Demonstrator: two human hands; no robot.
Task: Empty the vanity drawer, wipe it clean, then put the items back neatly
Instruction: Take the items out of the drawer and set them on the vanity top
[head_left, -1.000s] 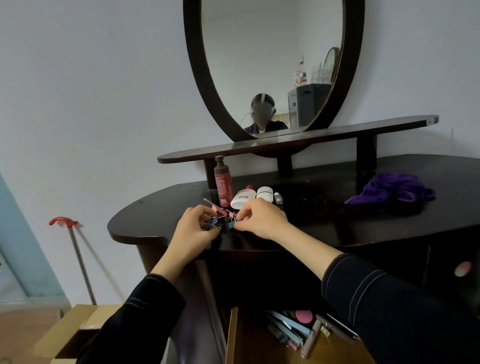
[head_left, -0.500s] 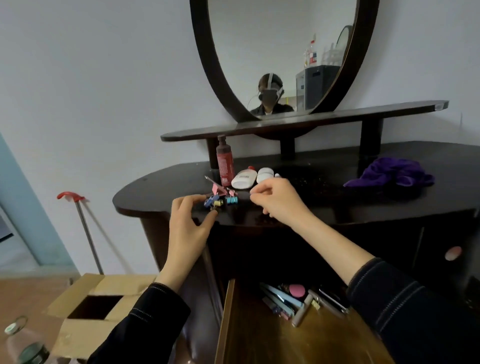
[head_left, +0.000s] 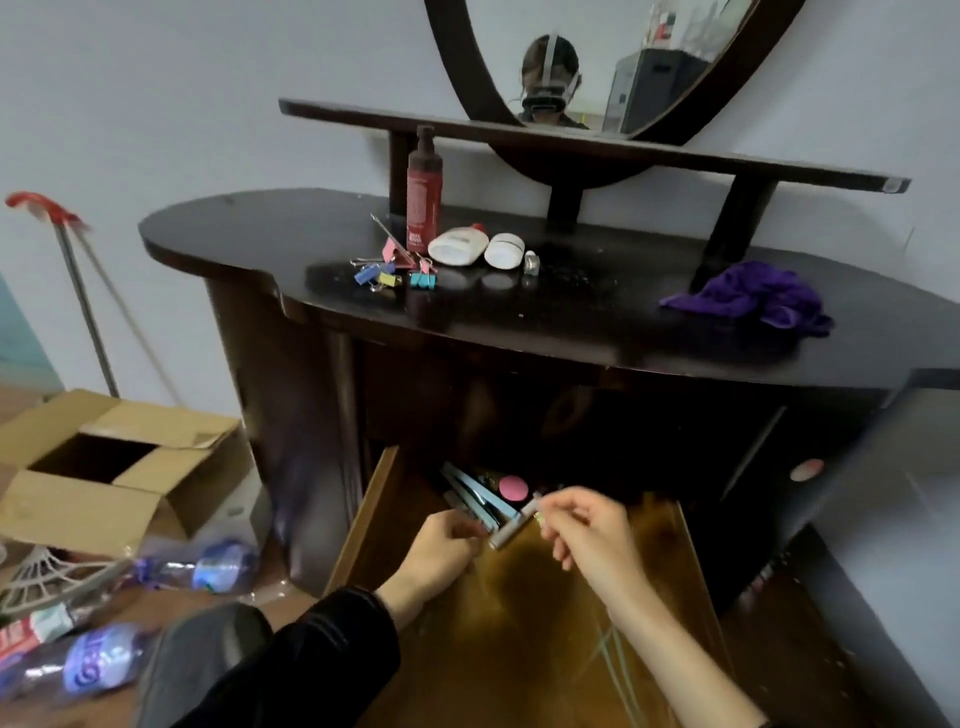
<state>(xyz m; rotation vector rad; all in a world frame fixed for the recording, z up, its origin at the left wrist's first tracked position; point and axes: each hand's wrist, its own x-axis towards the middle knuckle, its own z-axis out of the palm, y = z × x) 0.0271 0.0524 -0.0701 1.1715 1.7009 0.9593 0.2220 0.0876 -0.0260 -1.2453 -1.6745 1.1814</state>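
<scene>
Head view: both hands were up at the binder clips (head_left: 395, 273) on the vanity top (head_left: 571, 332) half a second ago, now both are down in the open drawer (head_left: 363, 519) and the camera has tipped down with them. The clips lie released in a loose heap near the red bottle (head_left: 423, 197) and the white bottle (head_left: 457, 247). Right hand (head_left: 582, 530): thumb and forefinger pinch a small yellowish piece (head_left: 540, 516) just beside the upper end of a pale stick (head_left: 511, 527). Left hand (head_left: 441, 551): fingers curled down at the near edge of the leftover pile, tips hidden - cannot tell if they grasp anything. Still in the drawer, at its back: blue pens (head_left: 478, 499), a pink round compact (head_left: 513, 487), the stick. So one batch is out and the next pickup has begun - emptying looks roughly half done. The purple cloth (head_left: 748, 296) sits untouched on the right of the top, wiping not started
</scene>
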